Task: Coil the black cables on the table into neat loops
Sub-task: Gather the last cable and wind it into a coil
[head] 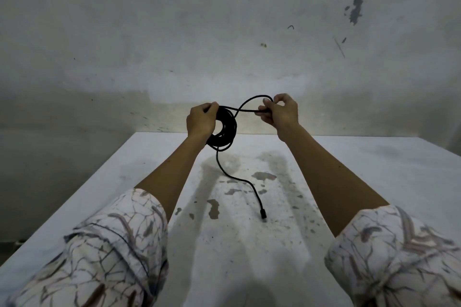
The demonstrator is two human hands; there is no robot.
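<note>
My left hand point(200, 119) grips cable coil point(225, 129), held up above counter's point(374, 182) far edge. My right hand point(280, 112) pinches loose loop point(249, 102) beside it (fingers curled). Free tail hangs down; plug point(263, 214) rests mid-counter, on stained patch.
</note>
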